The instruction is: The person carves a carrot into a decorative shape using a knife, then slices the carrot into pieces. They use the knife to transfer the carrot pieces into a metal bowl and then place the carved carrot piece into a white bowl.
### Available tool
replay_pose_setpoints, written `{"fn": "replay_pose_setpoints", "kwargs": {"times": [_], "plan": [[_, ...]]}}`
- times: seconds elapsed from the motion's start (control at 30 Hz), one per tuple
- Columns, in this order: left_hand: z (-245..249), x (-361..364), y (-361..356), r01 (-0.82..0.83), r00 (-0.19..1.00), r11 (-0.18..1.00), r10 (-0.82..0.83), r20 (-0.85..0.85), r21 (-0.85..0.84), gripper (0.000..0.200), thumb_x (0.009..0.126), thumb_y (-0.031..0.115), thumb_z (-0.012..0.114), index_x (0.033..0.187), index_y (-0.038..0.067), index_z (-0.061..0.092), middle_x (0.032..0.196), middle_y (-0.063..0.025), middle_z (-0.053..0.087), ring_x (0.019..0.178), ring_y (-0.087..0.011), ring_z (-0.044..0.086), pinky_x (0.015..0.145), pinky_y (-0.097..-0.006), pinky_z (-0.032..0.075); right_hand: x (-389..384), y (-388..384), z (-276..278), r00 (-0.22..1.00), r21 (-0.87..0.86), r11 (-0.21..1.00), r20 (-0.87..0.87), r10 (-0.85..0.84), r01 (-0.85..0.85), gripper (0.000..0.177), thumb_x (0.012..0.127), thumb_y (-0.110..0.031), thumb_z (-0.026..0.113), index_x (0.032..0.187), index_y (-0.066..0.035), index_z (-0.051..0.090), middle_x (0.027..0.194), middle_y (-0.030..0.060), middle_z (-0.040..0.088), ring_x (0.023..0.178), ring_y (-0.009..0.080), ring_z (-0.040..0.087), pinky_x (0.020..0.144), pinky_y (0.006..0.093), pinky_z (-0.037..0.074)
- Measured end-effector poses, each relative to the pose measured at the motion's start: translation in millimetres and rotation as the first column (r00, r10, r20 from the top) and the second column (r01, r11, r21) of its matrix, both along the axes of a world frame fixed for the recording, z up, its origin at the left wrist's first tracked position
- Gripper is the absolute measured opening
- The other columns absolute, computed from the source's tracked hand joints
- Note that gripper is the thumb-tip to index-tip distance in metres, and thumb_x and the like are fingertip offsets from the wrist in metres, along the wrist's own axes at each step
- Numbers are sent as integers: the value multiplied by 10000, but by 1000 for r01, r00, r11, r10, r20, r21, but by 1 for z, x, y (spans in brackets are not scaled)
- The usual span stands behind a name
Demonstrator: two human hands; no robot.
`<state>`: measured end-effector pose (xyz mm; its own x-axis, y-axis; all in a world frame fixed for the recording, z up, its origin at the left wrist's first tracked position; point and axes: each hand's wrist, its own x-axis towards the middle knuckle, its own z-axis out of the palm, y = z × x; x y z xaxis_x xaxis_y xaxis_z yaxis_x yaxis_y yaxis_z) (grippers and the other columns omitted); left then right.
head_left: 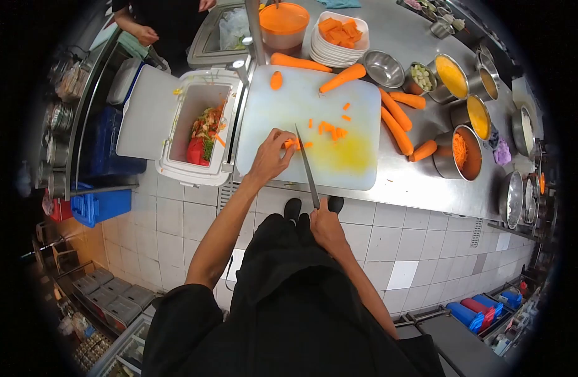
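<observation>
My left hand (273, 156) is closed on a carrot piece (291, 144) at the lower left of the white cutting board (270, 107). My right hand (328, 225) grips the handle of a long knife (308, 168) at the board's front edge. The blade points away from me, its tip on the board just right of the carrot piece. Several small cut carrot pieces (329, 130) lie on the board, right of the blade. A short carrot chunk (276, 80) and a longer carrot (343, 78) rest near the board's back edge.
Whole carrots (397, 131) lie right of the board. Beyond it stand stacked white dishes (340, 58) with carrot slabs and an orange-lidded tub (284, 20). A pot of shredded carrot (472, 164) is at the right. An open scrap bin (179, 129) stands left; another person (169, 25) is behind it.
</observation>
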<state>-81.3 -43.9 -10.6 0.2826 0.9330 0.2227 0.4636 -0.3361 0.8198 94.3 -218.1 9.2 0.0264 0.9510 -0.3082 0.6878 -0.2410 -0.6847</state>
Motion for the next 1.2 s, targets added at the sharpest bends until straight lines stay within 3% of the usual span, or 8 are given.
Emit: {"fn": "replay_pose_setpoints", "kwargs": {"times": [0.2, 0.37, 0.6, 0.7, 0.87, 0.97, 1.13, 1.2], "plan": [[1, -4, -2, 27, 992, 999, -31, -124, -36, 397, 887, 48, 721, 1263, 52, 593, 1111, -144, 621, 933, -297, 661, 908, -359, 535, 33, -3, 17, 994, -24, 998, -85, -64, 62, 252, 1026, -197, 505, 1122, 28, 446, 710, 320, 618, 709, 553, 599, 637, 612, 446], [-1, 3, -2, 102, 881, 946, 57, 471, -306, 404, 875, 8, 760, 1217, 40, 548, 1234, -101, 646, 1077, -181, 657, 966, -332, 522, 45, -2, 43, 990, -34, 993, -78, -116, 114, 249, 1036, -208, 508, 1106, 24, 448, 696, 317, 603, 692, 554, 583, 606, 593, 418], [16, 9, -12, 67, 819, 979, 57, 571, -193, 407, 861, -3, 784, 1151, 68, 507, 1153, -71, 648, 1046, -150, 655, 931, -297, 514, 42, -6, 35, 995, -38, 998, -79, -53, 51, 216, 1026, -187, 516, 1072, 11, 441, 693, 302, 613, 696, 542, 598, 617, 599, 433], [25, 4, -12, -17, 879, 984, 100, 467, -179, 432, 822, 33, 836, 1117, 70, 523, 1114, -61, 652, 961, -153, 663, 870, -296, 526, 38, -8, 30, 999, -52, 999, -49, 0, -3, 215, 1020, -189, 512, 1069, 10, 445, 708, 301, 629, 718, 539, 614, 646, 613, 456], [8, -20, 10, -161, 974, 957, 114, -195, -243, 685, 653, 74, 935, 1237, 98, 578, 1156, -126, 643, 946, -206, 689, 842, -334, 573, 35, -8, 32, 999, -111, 994, -46, 6, -11, 230, 1016, -208, 522, 1063, 5, 447, 736, 308, 640, 755, 543, 622, 669, 616, 464], [8, -37, 9, -112, 984, 927, 153, 88, -357, 795, 655, 1, 908, 1359, 152, 571, 1226, -113, 646, 984, -195, 682, 880, -333, 561, 40, -6, 30, 1000, -118, 993, -11, 21, -22, 241, 1014, -219, 529, 1074, -1, 446, 755, 321, 640, 770, 555, 616, 671, 619, 463], [16, -52, 0, -72, 995, 927, 93, 38, -367, 808, 650, -3, 905, 1373, 150, 579, 1288, -104, 616, 1043, -212, 664, 948, -351, 538, 44, -5, 26, 1000, -106, 994, -14, 10, -12, 290, 1033, -266, 537, 1091, 11, 475, 782, 323, 641, 771, 540, 626, 648, 551, 462], [17, -50, -3, 4, 997, 980, -19, -71, -198, 769, 666, 16, 897, 1354, 164, 586, 1171, -105, 635, 941, -238, 662, 910, -377, 553, 45, -4, 29, 1000, -74, 997, -28, 1, -3, 289, 1034, -268, 537, 1089, 9, 472, 773, 322, 638, 761, 540, 623, 642, 551, 456]]}}
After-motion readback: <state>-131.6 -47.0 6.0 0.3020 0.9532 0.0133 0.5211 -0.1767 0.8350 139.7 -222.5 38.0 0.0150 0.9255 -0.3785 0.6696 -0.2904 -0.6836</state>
